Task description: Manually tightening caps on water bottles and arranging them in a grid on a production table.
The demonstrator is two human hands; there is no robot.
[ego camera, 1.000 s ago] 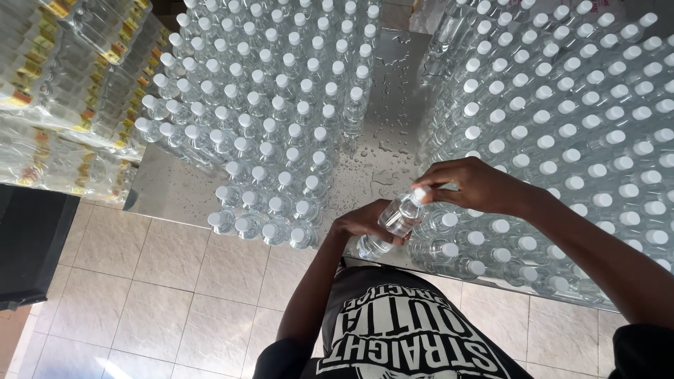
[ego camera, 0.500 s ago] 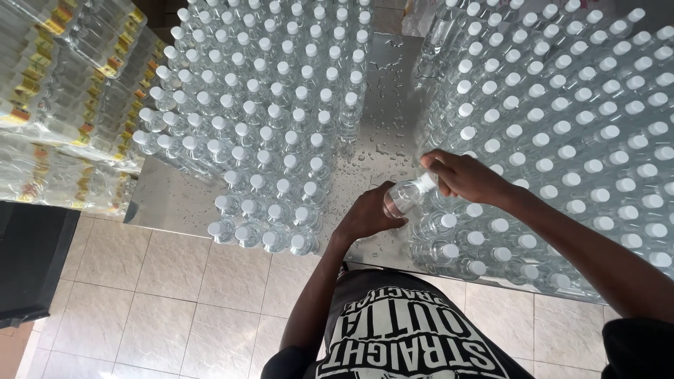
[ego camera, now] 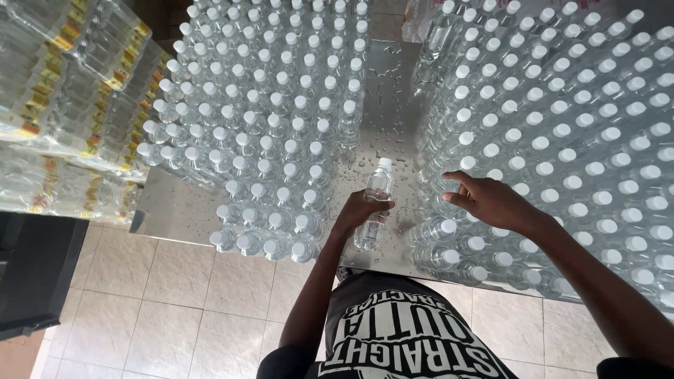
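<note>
nearest in, the left hand (ego camera: 358, 210) has its fingers wrapped round a clear bottle (ego camera: 374, 203) with a white cap, standing on the wet metal table (ego camera: 382, 105) in the lane between two crowds of bottles. the right hand (ego camera: 488, 200) is off it, fingers spread and loosely curled over the caps of the right block of bottles (ego camera: 562, 140), gripping nothing. half a second ago both hands had that bottle lifted between them, the right at its cap; now it's down on the steel and only the left keeps it. just beyond, the left block of bottles (ego camera: 267, 126), clear with white caps, rows running up the table. far left, shrink-wrapped packs (ego camera: 63, 105) lie stacked on their sides, clear film with yellow and red label bands. top centre, a clear plastic bag (ego camera: 425, 14) sits crumpled at the far edge.
</note>
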